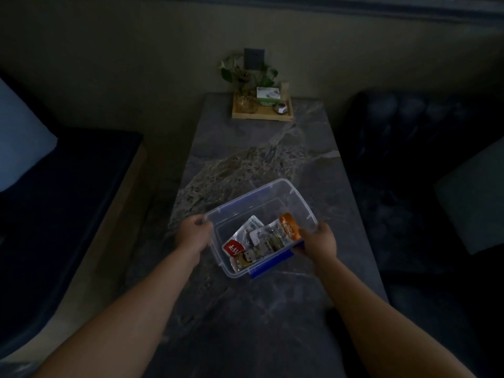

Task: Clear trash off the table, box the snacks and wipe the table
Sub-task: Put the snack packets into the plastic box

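A clear plastic storage box [283, 193] with blue clips sits turned at an angle on the dark marble table [259, 148]. Several snack packets [261, 238] lie inside it, among them a red one and an orange one. My left hand [195, 233] grips the box's left rim. My right hand [317, 241] grips its near right edge by the blue clip. No lid is on the box.
At the table's far end stands a wooden tray [261, 115] holding a plant in a glass vase [244, 77], a tissue box [268, 95] and a small jar. A dark bench with a pale cushion [21, 143] lies left; dark seating [409, 159] is right.
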Demonstrator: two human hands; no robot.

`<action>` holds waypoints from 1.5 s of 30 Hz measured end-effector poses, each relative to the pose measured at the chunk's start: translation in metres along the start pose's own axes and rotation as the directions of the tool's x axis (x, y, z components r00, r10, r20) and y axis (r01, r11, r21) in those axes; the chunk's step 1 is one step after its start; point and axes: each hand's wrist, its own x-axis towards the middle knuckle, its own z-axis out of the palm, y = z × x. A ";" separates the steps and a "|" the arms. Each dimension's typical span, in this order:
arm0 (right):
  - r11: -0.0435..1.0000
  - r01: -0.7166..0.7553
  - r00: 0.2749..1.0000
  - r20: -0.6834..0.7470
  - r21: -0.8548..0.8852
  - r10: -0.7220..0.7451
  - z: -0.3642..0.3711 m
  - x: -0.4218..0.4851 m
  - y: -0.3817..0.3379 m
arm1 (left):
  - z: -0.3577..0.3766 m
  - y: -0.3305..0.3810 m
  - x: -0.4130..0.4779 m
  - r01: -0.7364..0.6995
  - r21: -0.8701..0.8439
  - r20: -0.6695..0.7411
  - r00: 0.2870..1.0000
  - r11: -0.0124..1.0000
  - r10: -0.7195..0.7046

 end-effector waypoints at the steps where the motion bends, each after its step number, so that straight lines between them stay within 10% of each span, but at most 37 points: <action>1: 0.999 -0.014 1.000 -0.009 0.036 0.014 0.000 0.001 0.002 | 0.002 0.001 0.000 0.002 -0.022 0.011 1.000 1.000 -0.001; 8: 0.940 -0.176 0.981 -0.030 0.291 0.193 0.010 -0.003 0.012 | 0.022 -0.021 -0.033 -0.010 0.005 0.114 0.993 1.000 0.010; 13: 0.965 -0.249 0.969 0.020 0.084 0.248 0.006 -0.010 0.018 | 0.027 -0.029 -0.036 -0.139 0.115 0.122 0.985 0.984 0.124; 19: 0.854 0.261 0.964 0.081 -0.451 -0.251 -0.014 0.000 0.033 | 0.015 -0.031 -0.033 -0.411 0.518 0.167 0.909 0.750 0.382; 24: 0.655 0.421 0.904 0.229 -0.627 -0.362 -0.008 0.011 0.032 | 0.027 -0.028 -0.029 -0.458 0.730 0.305 0.883 0.507 0.358; 45: 0.679 0.438 0.893 0.200 -0.590 -0.403 0.006 0.033 -0.002 | 0.036 0.000 0.008 -0.443 0.711 0.246 0.884 0.546 0.397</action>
